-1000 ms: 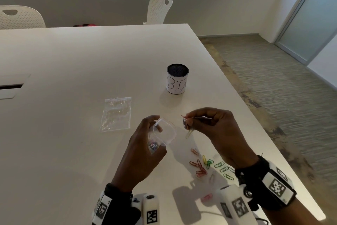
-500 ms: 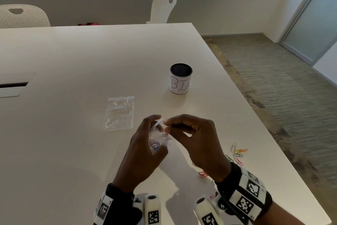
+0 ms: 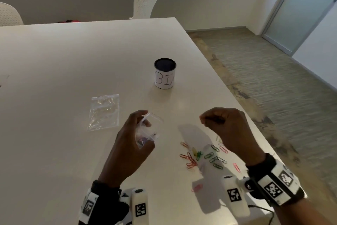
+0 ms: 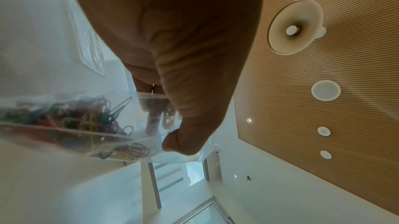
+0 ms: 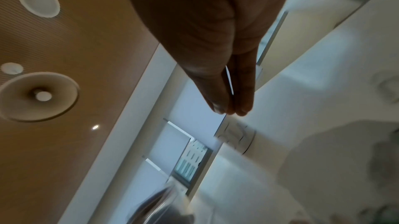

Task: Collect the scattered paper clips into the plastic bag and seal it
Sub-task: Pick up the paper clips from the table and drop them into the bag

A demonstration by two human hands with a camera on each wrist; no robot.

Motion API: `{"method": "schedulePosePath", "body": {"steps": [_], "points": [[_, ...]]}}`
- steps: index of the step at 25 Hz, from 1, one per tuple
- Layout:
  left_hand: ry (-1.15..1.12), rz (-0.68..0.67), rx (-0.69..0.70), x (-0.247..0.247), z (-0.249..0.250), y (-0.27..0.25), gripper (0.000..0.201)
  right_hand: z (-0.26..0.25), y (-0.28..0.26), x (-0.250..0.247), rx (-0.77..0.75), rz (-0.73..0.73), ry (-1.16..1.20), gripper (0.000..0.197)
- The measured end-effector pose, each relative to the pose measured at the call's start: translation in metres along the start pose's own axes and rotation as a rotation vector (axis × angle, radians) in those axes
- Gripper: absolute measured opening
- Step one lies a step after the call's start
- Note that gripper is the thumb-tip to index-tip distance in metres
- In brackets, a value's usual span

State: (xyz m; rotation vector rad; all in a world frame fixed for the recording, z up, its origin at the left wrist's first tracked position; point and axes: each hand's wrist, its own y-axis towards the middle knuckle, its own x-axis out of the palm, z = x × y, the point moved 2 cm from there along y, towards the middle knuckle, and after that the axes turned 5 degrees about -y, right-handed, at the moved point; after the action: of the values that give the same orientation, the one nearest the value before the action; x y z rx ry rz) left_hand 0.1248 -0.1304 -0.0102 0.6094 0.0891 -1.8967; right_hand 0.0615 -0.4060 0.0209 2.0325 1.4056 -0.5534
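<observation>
My left hand (image 3: 134,144) grips the small clear plastic bag (image 4: 90,125), mouth unsealed and partly filled with coloured paper clips, while my right hand (image 3: 225,126), fingers curled and apparently empty, hovers above many scattered coloured paper clips (image 3: 202,155) remaining on the white counter (image 3: 73,60).

Your right hand (image 5: 215,40) points its fingertips (image 5: 220,106) together, nothing visible between them, with the blurred white cup (image 5: 235,137) just beyond on the white table (image 5: 323,108).
</observation>
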Motion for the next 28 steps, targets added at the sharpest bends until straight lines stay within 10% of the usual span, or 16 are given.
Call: {"method": "schedulePosePath", "body": {"steps": [3, 8, 11, 28], "points": [[0.008, -0.005, -0.003, -0.001, -0.001, 0.001, 0.072, 0.037, -0.013, -0.032, 0.117, -0.037, -0.234, 0.014], [0.019, 0.008, -0.028, -0.003, -0.005, 0.0, 0.072, 0.071, -0.048, -0.052, 0.348, -0.603, -0.612, 0.11], [0.013, 0.006, -0.029, -0.001, -0.003, 0.001, 0.072, 0.078, -0.062, -0.043, 0.376, -0.649, -0.578, 0.13], [0.02, 0.015, -0.019, 0.002, -0.002, -0.002, 0.071, 0.078, -0.019, 0.0, 0.048, -0.378, -0.387, 0.017]]}}
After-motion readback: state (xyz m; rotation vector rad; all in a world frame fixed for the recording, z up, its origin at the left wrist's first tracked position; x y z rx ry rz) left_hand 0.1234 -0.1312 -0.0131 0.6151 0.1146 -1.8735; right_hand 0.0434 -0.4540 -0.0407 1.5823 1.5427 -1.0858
